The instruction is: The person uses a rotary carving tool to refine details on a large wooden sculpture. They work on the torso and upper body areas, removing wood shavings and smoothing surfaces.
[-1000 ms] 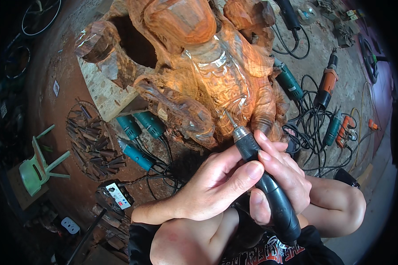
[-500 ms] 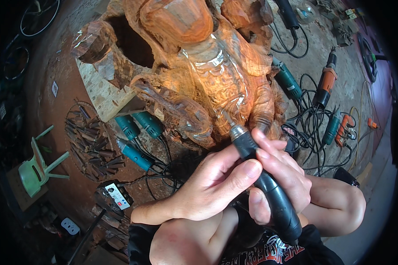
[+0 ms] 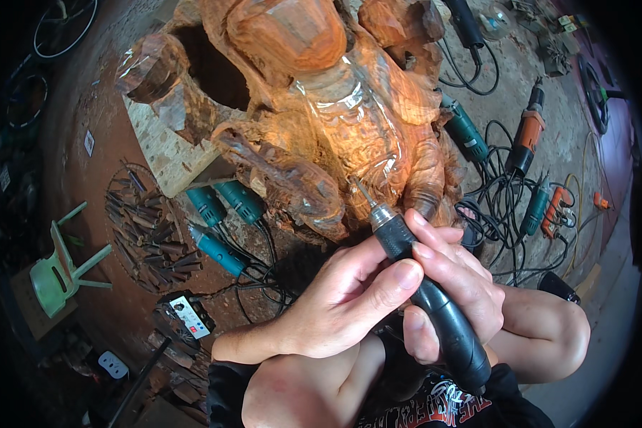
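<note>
A black rotary carving tool (image 3: 441, 317) slants across in front of me, its thin metal bit (image 3: 364, 191) pointing up and left. That bit reaches the lower part of a reddish-brown wood carving (image 3: 335, 121); whether it touches the wood I cannot tell. Both hands are closed on the tool. My left hand (image 3: 357, 292) steadies it from the left near the front collar, thumb along its side. My right hand (image 3: 467, 285) wraps round the body from the right, with its fingertips near the collar. The carving has glossy patches and deep hollows.
Several green power tools (image 3: 221, 251) with tangled cables lie left and right of the carving. At the right are an orange and black tool (image 3: 528, 139) and an orange power strip (image 3: 555, 214). A round basket of carving bits (image 3: 150, 232) and a green plastic chair (image 3: 57, 278) stand left.
The tool's bit has shifted slightly left against the carving, and the collar has tipped a little with it. Both hands keep nearly the same grip.
</note>
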Available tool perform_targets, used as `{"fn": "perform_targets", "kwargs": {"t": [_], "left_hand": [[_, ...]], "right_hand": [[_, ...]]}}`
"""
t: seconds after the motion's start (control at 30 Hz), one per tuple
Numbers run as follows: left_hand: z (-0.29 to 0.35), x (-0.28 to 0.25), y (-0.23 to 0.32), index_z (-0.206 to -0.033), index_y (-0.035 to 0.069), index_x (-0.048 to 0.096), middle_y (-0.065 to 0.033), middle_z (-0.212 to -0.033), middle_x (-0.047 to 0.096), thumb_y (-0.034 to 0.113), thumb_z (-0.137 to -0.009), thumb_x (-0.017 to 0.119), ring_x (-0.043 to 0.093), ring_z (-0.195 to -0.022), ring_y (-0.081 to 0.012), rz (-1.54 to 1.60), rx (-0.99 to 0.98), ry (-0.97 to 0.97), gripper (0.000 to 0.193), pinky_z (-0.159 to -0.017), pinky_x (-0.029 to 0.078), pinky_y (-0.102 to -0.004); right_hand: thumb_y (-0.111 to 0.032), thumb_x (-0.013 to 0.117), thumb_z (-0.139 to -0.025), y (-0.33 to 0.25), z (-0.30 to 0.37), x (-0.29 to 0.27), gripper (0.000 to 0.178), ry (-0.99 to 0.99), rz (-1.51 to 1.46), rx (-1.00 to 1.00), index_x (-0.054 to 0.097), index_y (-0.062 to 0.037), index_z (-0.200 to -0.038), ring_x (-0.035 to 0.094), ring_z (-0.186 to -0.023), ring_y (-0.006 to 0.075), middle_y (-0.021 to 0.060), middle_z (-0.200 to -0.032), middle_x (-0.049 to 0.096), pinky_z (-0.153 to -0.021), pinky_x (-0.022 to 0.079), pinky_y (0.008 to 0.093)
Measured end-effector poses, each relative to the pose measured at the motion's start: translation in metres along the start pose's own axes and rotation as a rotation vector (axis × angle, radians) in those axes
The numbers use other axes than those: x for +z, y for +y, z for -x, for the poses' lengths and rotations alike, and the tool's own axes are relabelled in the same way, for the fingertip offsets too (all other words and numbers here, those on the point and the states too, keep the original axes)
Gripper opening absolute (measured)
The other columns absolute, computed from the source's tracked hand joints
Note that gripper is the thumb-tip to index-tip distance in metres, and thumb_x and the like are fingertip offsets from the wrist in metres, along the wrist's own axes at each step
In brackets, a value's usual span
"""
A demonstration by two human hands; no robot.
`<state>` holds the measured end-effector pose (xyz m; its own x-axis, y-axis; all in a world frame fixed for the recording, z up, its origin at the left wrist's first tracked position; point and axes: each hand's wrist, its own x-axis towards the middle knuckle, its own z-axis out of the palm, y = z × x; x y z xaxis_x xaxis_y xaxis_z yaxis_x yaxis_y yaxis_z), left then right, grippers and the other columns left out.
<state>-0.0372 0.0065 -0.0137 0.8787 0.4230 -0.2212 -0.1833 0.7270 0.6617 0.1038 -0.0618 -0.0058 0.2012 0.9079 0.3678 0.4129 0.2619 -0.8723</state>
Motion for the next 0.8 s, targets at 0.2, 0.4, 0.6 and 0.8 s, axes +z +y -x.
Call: {"fn": "perform_targets", "kwargs": {"t": [0.2, 0.4, 0.6, 0.8], "left_hand": [[-0.0017, 0.0025, 0.0029, -0.137, -0.004, 0.034, -0.0201, -0.136, 0.044, 0.018, -0.1, 0.043, 0.041, -0.128, -0.0246, 0.001, -0.025, 0.01, 0.044, -0.107, 0.032, -0.0381], [-0.0003, -0.0001, 0.0011, -0.137, -0.004, 0.034, -0.0197, -0.136, 0.044, 0.018, -0.1, 0.043, 0.041, -0.128, -0.0243, -0.022, -0.011, -0.001, 0.044, -0.107, 0.032, -0.0382], [0.0003, -0.0001, -0.0006, -0.137, -0.004, 0.034, -0.019, -0.136, 0.043, 0.018, -0.1, 0.042, 0.042, -0.126, -0.0226, -0.023, -0.009, -0.003, 0.043, -0.106, 0.034, -0.0367], [0.001, 0.0021, 0.0012, -0.137, -0.004, 0.034, -0.0188, -0.136, 0.043, 0.016, -0.1, 0.042, 0.043, -0.125, -0.022, 0.005, -0.02, 0.014, 0.042, -0.105, 0.035, -0.0358]], "right_hand": [[-0.011, 0.067, -0.079, 0.0008, 0.0022, 0.0008, 0.036, 0.031, 0.009, -0.006, 0.061, 0.009, -0.108, 0.068, -0.094, 0.0335, 0.0314, -0.107, 0.062, -0.076, 0.055, 0.0336], [-0.011, 0.067, -0.078, -0.0022, 0.0008, -0.002, 0.037, -0.008, 0.016, 0.014, 0.061, 0.0088, -0.108, 0.068, -0.094, 0.0335, 0.0314, -0.107, 0.062, -0.076, 0.055, 0.0334], [-0.009, 0.067, -0.077, -0.0028, 0.0014, -0.0024, 0.038, -0.015, 0.023, 0.015, 0.06, 0.0093, -0.109, 0.068, -0.092, 0.0333, 0.0323, -0.106, 0.062, -0.075, 0.054, 0.0323], [-0.009, 0.067, -0.077, -0.0027, 0.0017, -0.0016, 0.038, -0.011, 0.032, -0.001, 0.06, 0.0099, -0.109, 0.068, -0.09, 0.0331, 0.0323, -0.106, 0.062, -0.074, 0.054, 0.032]]}}
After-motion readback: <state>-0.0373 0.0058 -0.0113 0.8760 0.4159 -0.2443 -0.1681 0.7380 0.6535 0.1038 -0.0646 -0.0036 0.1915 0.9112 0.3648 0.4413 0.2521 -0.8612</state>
